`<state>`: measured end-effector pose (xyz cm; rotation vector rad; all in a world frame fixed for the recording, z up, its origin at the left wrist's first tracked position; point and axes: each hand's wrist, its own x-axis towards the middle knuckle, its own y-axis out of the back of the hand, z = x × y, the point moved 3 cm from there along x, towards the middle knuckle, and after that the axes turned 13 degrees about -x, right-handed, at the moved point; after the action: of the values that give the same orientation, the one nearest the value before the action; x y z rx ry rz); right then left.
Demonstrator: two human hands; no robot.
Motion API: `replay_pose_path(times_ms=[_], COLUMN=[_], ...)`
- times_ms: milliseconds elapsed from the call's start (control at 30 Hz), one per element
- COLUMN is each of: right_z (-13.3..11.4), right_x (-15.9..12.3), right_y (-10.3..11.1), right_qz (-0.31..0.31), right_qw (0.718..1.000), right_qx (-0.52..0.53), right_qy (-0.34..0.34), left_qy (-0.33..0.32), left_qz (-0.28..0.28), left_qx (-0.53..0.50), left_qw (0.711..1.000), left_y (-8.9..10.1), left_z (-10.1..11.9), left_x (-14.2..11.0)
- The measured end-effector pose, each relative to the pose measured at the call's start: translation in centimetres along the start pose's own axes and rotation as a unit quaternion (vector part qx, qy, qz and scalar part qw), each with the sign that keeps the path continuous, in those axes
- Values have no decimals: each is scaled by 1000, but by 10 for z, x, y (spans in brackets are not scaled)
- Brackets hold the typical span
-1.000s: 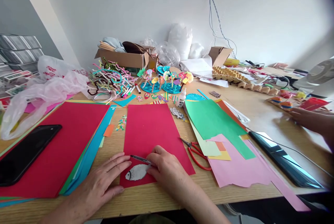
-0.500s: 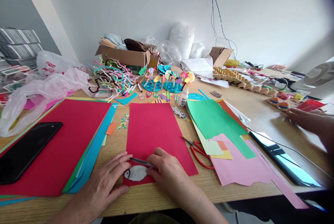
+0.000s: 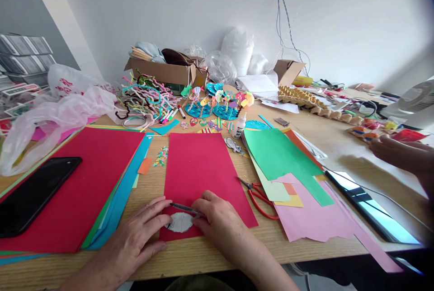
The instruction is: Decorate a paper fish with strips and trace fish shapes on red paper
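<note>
A red sheet of paper (image 3: 196,164) lies in front of me, with a white fish-shaped cutout (image 3: 181,222) near its lower left corner. My left hand (image 3: 135,227) is open, fingers stretched out; one fingertip rests on the cutout's head end and covers part of it. My right hand (image 3: 219,225) is closed around a slim dark pen (image 3: 185,208), whose far end reaches toward my left index finger above the cutout. Right fingertips touch the cutout's right end. Red-handled scissors (image 3: 259,198) lie at the sheet's right edge.
A black phone (image 3: 37,196) sits on stacked coloured paper (image 3: 105,155) at left. Green paper (image 3: 285,151) and pink paper (image 3: 312,214) lie right, beside a glossy dark device (image 3: 369,207). A glue bottle (image 3: 239,127) stands behind. Another person's hand (image 3: 400,153) is at far right.
My left fingers have moved onto the fish cutout's head, which showed uncovered before. The pen and my right hand have shifted only slightly. The other person's hand has moved a little.
</note>
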<state>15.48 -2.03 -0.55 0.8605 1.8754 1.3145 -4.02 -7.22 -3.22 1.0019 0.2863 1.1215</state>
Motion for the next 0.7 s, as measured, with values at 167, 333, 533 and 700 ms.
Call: replay_pose_path(times_ms=[167,333,533,700], right_z=[1,2,2,3], right_x=[1,3,3,2], right_y=[4,9,9,9], right_qz=[-1,-10,-8,0], right_qw=[1000,1000,1000,999], right_qx=[8,12,16,19], right_qy=[8,16,20,42], left_qy=[-8,-18,-18,-12], left_qz=[-11,-14,-19,-20], left_qx=[-7,-22,-31,-18], left_qw=[1000,1000,999,1000], left_y=[0,0,0,0], left_z=[-3,-7,-5,-6], left_x=[0,0,1,0])
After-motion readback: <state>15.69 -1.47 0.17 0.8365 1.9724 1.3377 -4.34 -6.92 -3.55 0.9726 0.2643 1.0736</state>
